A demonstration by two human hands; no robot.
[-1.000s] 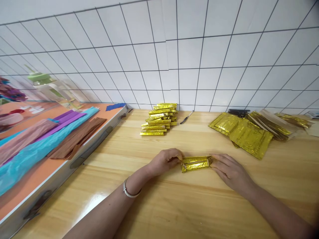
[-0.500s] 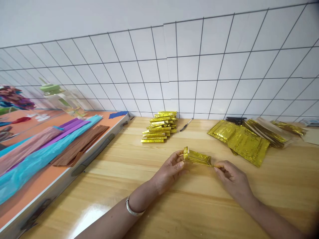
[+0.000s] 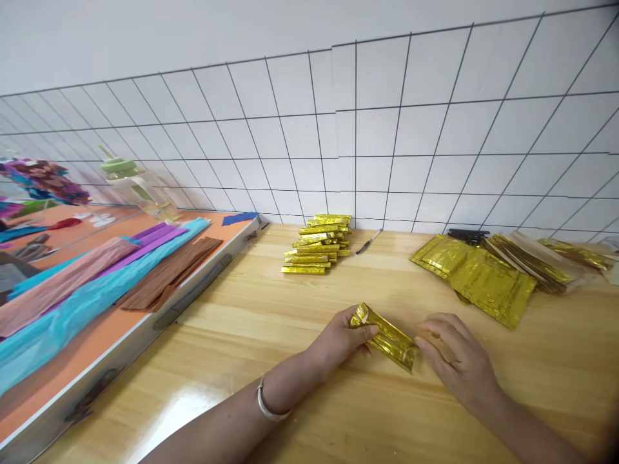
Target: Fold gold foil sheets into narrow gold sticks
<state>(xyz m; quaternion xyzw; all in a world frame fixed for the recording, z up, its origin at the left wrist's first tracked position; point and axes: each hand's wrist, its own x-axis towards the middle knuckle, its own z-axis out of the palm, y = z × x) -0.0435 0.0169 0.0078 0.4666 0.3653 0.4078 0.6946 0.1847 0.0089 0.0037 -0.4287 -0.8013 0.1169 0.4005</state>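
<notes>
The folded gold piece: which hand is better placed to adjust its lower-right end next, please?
Probably the right hand: it is close beside that end and seems to hold nothing. The left hand grips the folded gold piece near the other end, so it looks better placed to steady it.

Left grip (image 3: 334,345) holds gold foil (image 3: 391,338) — right grip (image 3: 460,358) perhaps touching

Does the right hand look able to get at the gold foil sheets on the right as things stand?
Probably yes: the gold foil sheets lie just beyond the right hand, nothing visible stands between them, and the left hand holds the folded gold piece.
</notes>
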